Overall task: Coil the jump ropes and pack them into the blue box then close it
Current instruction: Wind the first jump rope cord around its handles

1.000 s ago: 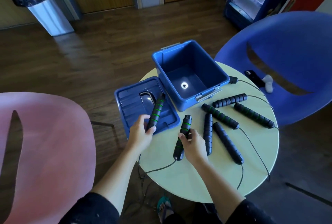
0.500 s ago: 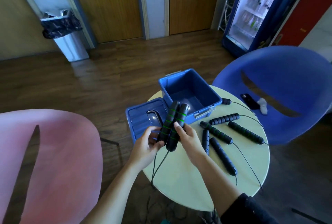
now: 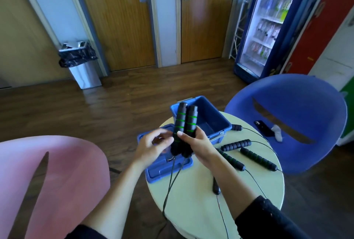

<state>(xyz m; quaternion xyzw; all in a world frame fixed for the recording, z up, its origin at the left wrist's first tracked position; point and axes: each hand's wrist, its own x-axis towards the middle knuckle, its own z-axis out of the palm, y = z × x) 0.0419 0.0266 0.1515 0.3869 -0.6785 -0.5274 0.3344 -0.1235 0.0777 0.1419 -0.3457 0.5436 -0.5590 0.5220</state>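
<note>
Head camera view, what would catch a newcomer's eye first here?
The pair of black handles with green rings, held upright together in the right hand at the centre, cords dangling; the left hand is blurred beside them. Just behind stands the open blue box, and more rope handles lie on the round table to the right.

Right grip wrapped the green-ringed handles, both upright, side by side, touching. Left grip sat against the left one low down. It was blurred, so I couldn't tell if I'd closed on it. Two cords hung from the handle bottoms, down past the tabletop edge. Blue box stood open behind the handles, with its lid flat beside it under my left grip. Spare handles lay on the tabletop right of my forearm.
</note>
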